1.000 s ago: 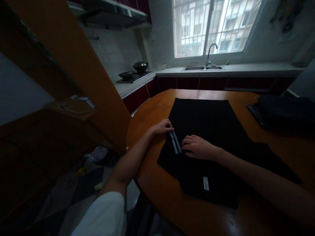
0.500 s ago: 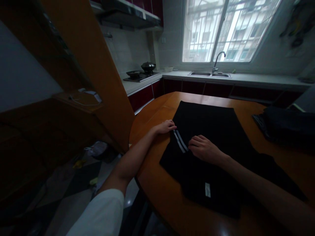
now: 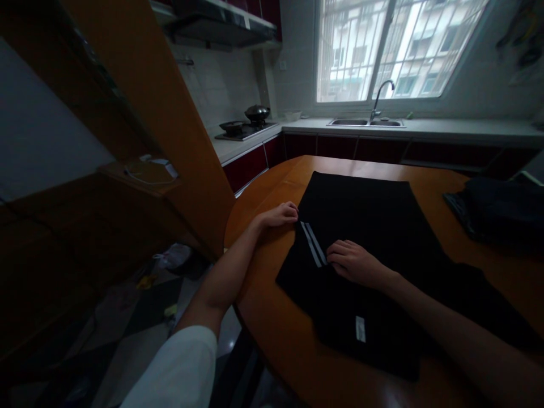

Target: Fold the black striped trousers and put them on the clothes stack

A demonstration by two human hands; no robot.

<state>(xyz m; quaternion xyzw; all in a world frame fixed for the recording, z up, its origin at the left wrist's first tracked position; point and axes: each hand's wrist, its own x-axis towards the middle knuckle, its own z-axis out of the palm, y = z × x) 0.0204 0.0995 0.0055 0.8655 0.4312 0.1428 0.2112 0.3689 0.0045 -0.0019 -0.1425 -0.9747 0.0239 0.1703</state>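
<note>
A black shirt (image 3: 365, 209) lies spread on the wooden table (image 3: 263, 187). Two pale stripes (image 3: 313, 243) cross its folded-in sleeve near the left edge, and a small white label (image 3: 360, 328) shows lower down. My left hand (image 3: 283, 214) is closed at the shirt's left edge, its fingertips pinching the cloth by the upper end of the stripes. At their lower end, my right hand (image 3: 352, 262) has its fingers curled together on the sleeve's cloth. Part of the fabric under the right hand is hidden.
Dark folded clothes (image 3: 501, 209) are piled on the table's right side. A wooden partition (image 3: 182, 136) stands to the left. Beyond the table are a stove with a lidded pan (image 3: 257, 113), a sink (image 3: 365, 122) and a window. Bags (image 3: 174, 256) lie on the floor.
My left hand has shifted slightly left, uncovering the top of the stripes. My right hand stays almost in place, slightly lower. The view has moved a little.
</note>
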